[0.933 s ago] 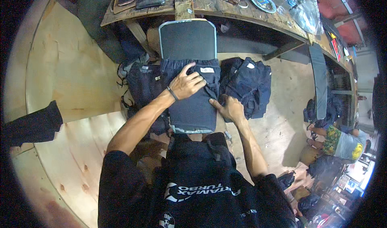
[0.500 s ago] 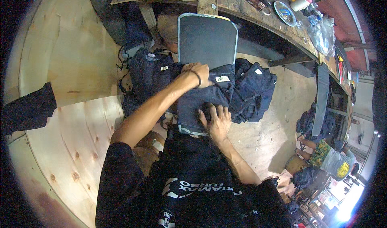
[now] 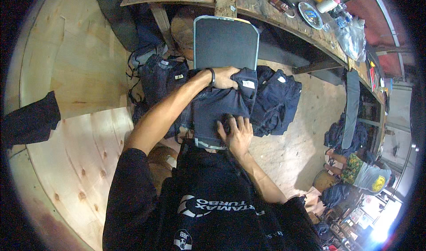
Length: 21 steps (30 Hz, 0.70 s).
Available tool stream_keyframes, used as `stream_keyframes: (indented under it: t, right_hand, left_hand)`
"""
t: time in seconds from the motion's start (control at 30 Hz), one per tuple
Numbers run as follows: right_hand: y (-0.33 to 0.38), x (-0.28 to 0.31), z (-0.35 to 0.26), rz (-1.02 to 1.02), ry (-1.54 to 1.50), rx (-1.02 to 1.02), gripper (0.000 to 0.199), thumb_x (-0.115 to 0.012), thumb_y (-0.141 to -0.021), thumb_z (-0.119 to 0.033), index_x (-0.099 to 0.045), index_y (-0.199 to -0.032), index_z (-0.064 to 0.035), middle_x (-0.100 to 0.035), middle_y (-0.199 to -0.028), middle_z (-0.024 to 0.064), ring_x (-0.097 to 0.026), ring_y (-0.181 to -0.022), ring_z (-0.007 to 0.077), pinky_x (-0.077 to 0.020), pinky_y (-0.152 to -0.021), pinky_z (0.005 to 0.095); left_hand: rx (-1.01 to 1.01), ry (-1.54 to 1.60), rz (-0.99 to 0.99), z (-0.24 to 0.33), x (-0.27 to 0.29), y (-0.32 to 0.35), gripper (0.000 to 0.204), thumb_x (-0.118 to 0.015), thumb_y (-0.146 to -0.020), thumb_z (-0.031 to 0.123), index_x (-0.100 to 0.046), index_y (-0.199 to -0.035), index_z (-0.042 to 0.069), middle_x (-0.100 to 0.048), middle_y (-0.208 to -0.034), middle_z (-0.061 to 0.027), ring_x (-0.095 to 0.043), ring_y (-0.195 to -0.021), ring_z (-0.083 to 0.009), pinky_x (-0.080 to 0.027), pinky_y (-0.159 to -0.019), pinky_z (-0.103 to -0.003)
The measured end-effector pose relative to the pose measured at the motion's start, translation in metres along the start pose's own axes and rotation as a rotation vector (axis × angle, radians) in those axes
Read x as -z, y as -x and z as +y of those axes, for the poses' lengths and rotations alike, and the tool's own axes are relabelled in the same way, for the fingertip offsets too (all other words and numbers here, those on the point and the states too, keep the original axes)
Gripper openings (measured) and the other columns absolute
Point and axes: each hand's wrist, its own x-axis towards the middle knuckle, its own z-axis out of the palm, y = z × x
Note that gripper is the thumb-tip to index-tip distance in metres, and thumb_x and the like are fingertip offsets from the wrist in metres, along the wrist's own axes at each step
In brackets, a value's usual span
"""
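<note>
A dark denim garment (image 3: 211, 111) is pulled over the near part of a long, flat board (image 3: 226, 42) with a dark top and pale rim. My left hand (image 3: 225, 77) is closed on the garment's far edge, close to a white label (image 3: 248, 84). That edge is bunched beside my fingers. Nearer to me, my right hand (image 3: 239, 134) rests on the cloth with thumb and fingers apart. A dark patch between its thumb and forefinger cannot be made out clearly. The near end of the board shows below the cloth.
More dark garments lie left (image 3: 162, 80) and right (image 3: 279, 102) of the board. A wooden workbench (image 3: 266, 11) runs across the far side, bearing a dish (image 3: 310, 15), a thread cone (image 3: 328, 3) and a plastic bag (image 3: 353, 40). Another person (image 3: 361, 171) is at far right.
My left hand has turned and shifted slightly right along the garment's far edge, and the labelled corner is more folded. My right hand has stayed almost in place.
</note>
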Motion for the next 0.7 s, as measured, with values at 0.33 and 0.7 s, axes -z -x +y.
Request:
stream_keyframes:
  t: [0.33, 0.7]
  right_hand:
    - [-0.022, 0.029, -0.005, -0.392, 0.032, -0.102, 0.073, -0.067, -0.100, -0.051, -0.051, -0.157, -0.0087, -0.060, -0.125, 0.0208, -0.061, -0.116, 0.0404, -0.0530, -0.090, 0.0590]
    - [-0.027, -0.012, -0.019, -0.312, -0.254, 0.256, 0.073, -0.085, -0.089, -0.029, -0.057, -0.149, 0.0008, -0.061, -0.131, 0.0204, -0.058, -0.112, 0.0408, -0.0506, -0.097, 0.0506]
  left_hand:
    - [0.042, -0.724, 0.609, 0.043, -0.044, 0.079, 0.122, -0.086, -0.082, 0.053, -0.018, -0.176, 0.016, -0.012, -0.181, -0.0235, -0.014, -0.167, -0.0428, -0.008, -0.125, -0.082]
    - [-0.166, -0.772, 0.718, -0.049, -0.020, 0.045, 0.136, -0.085, -0.061, 0.080, -0.031, -0.173, 0.027, -0.015, -0.181, -0.0219, -0.012, -0.167, -0.0427, -0.002, -0.123, -0.085]
